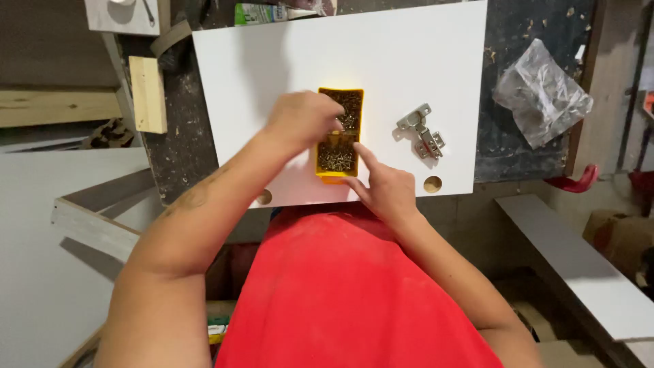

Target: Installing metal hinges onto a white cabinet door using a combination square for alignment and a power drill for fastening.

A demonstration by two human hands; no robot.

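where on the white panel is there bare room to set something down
Bare: the panel's far strip beyond the screw tray, and its left part beside the left hand. Crowded: the near middle, with the tray, both hands, the right hand and hinge.

A single camera worn on the person's head looks almost straight down, close over a white panel [381, 61] on a dark workbench [524, 102]. The panel fills the upper middle; the person's red shirt [347, 293] fills the bottom. The dim edges seemingly show floor.
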